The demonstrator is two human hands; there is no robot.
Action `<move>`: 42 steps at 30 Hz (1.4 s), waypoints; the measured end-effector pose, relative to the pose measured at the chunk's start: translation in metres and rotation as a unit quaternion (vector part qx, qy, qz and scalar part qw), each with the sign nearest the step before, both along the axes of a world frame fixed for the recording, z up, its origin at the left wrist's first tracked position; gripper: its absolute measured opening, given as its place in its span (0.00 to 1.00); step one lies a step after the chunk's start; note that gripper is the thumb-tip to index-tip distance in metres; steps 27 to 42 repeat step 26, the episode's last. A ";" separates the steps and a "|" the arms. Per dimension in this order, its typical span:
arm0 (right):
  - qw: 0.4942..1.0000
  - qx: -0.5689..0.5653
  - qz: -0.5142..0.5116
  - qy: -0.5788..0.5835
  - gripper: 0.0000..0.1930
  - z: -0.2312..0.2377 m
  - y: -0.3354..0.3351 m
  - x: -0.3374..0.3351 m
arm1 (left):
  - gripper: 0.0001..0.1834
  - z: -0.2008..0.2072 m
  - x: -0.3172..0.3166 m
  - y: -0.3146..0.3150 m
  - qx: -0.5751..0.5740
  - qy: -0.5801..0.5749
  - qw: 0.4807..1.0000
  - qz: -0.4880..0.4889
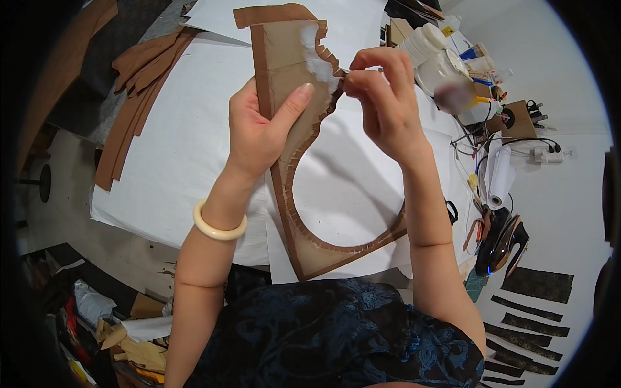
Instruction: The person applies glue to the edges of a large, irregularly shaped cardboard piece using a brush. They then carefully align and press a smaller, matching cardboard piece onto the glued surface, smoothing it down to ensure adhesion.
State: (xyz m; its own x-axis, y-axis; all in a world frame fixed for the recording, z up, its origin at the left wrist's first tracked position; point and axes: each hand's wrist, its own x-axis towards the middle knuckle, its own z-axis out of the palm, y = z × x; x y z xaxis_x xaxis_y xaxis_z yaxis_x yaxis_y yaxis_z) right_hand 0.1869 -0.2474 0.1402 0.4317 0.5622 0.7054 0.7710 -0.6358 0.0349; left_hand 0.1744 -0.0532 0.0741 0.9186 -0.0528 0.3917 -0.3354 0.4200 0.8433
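A stiff beige panel (279, 76) with a brown border folded over its edges is held up over the white-covered table. Its large curved opening is rimmed with small snipped brown tabs (296, 216), and a white smear lies beside the upper part of that curve. My left hand (259, 132) grips the panel's left side, thumb flat on the face and fingers behind. At the upper curve, my right hand (388, 103) is closed with thumb and forefinger pinching the brown edging. A loose brown flap (275, 14) sticks out at the panel's top.
White sheets (162, 129) cover the table. Brown strips (139, 139) lie along its left edge. White tubs (443, 70), a paper roll (499, 174), a dark iron (499, 242) and cables stand at the right. Black strips (527, 330) hang at the lower right.
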 end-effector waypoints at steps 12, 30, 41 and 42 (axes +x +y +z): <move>0.996 0.082 -0.018 -0.004 0.13 0.002 0.002 -0.004 | 0.08 0.006 -0.005 -0.003 -0.010 -0.008 1.000 0.010; 0.964 0.177 0.076 0.185 0.14 0.012 -0.001 -0.002 | 0.10 -0.004 0.001 0.001 0.007 0.006 1.000 -0.023; 0.964 0.177 0.076 0.185 0.14 0.012 -0.001 -0.002 | 0.10 -0.004 0.001 0.001 0.007 0.006 1.000 -0.023; 0.964 0.177 0.076 0.185 0.14 0.012 -0.001 -0.002 | 0.10 -0.004 0.001 0.001 0.007 0.006 1.000 -0.023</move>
